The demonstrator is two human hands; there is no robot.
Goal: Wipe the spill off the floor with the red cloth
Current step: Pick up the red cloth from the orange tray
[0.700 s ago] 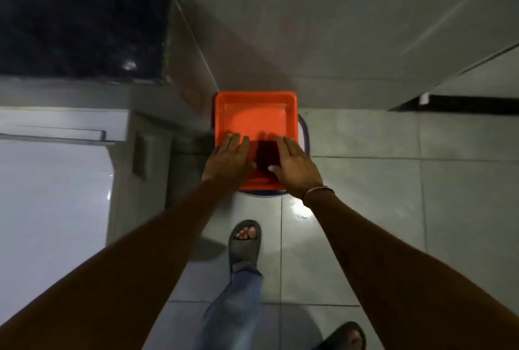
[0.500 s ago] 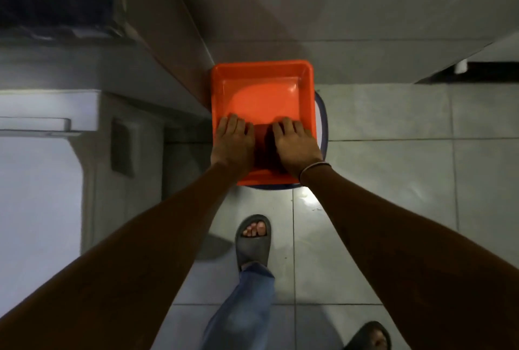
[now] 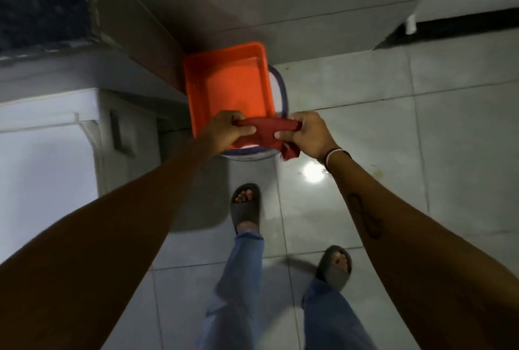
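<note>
The red cloth [image 3: 267, 131] is stretched and twisted between both hands, just above the near edge of the orange tub [image 3: 224, 80]. My left hand [image 3: 228, 131] grips its left end. My right hand [image 3: 310, 134] grips its right end, and a loose corner hangs below that hand. The tub sits on a white bucket with a dark rim [image 3: 282, 88], on the grey tiled floor [image 3: 393, 139]. A wet sheen with a bright light reflection [image 3: 313, 173] lies on the tiles below my right hand.
A wall corner and a dark ledge [image 3: 151, 38] stand left of the tub. A white cabinet [image 3: 47, 153] is at the far left. My two feet in dark sandals [image 3: 246, 206] stand on the tiles below the tub. A dark gap runs under a door [image 3: 463, 25] at upper right.
Both hands were pressing flat on the cloth inside the tub. They have now lifted it out and pulled it taut between them, and the view has tilted toward the floor.
</note>
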